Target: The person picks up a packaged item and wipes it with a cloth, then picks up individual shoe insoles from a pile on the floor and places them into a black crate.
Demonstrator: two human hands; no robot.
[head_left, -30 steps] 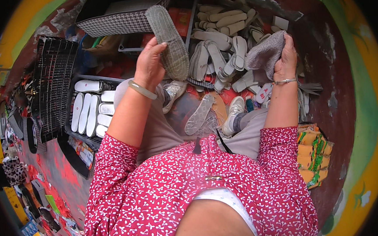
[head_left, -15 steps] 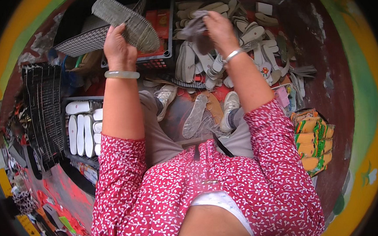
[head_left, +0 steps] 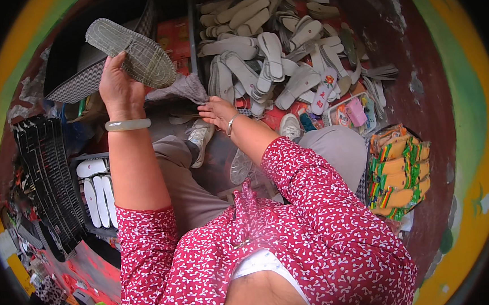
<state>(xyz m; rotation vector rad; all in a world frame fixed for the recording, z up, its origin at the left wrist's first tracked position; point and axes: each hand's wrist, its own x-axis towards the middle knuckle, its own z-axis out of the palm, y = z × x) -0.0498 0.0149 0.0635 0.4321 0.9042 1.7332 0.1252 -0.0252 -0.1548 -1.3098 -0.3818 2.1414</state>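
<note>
**Grey sole (head_left: pixel 125 50) raised in the left hand (head_left: pixel 121 87), grey cloth (head_left: pixel 180 90) at the right hand (head_left: pixel 218 112)**

In the upper left of the frame, the left hand grips the sole near its middle, thumb over its near edge; the other fingers are mostly hidden behind it. The sole is tilted, with stitched lines running round its face.

Near the upper centre, the right hand pinches the cloth's edge at the thumb side, the other fingers loosely spread. The pinch is small and hard to make out. The cloth spreads leftward, just below the sole's lower end.

Behind the sole, a patterned box (head_left: pixel 78 86) sinks into dark shadow, and red packages (head_left: pixel 175 32) show only in part. A heap of pale insoles (head_left: pixel 304 32) fills the upper centre and upper right, many covering one another.

At left, the left forearm hides part of the crate of white insoles (head_left: pixel 93 203). Below the right hand, a clear-wrapped piece (head_left: pixel 240 167) is partly covered by the forearm, as is the shoe (head_left: pixel 289 125) at centre. Yellow packs (head_left: pixel 395 181) stand at right. Clutter along the lower left rim is too small and bent to tell apart.
</note>
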